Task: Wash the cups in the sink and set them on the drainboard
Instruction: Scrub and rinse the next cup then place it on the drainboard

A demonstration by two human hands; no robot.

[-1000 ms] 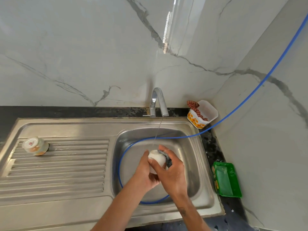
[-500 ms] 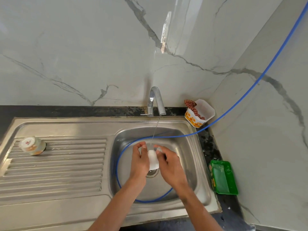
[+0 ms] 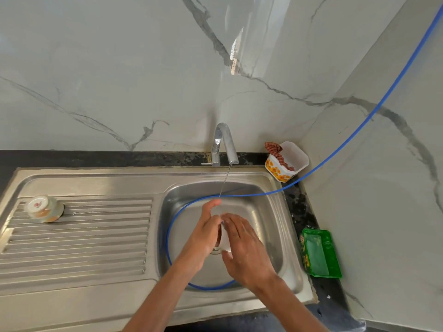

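step: rinsing | white cup [image 3: 224, 238] over sink [image 3: 271, 226] centre, under tap stream [image 3: 225, 180] | left hand [image 3: 203, 236] gripping cup, right hand [image 3: 244, 248] fingers flat against it | drainboard [image 3: 79, 236] leftward, left hand nearer

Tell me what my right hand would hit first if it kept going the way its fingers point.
The right hand points up-left, fingers already lying on the white cup. Past that comes the left hand gripping the cup's other side. Depth is hard to judge.
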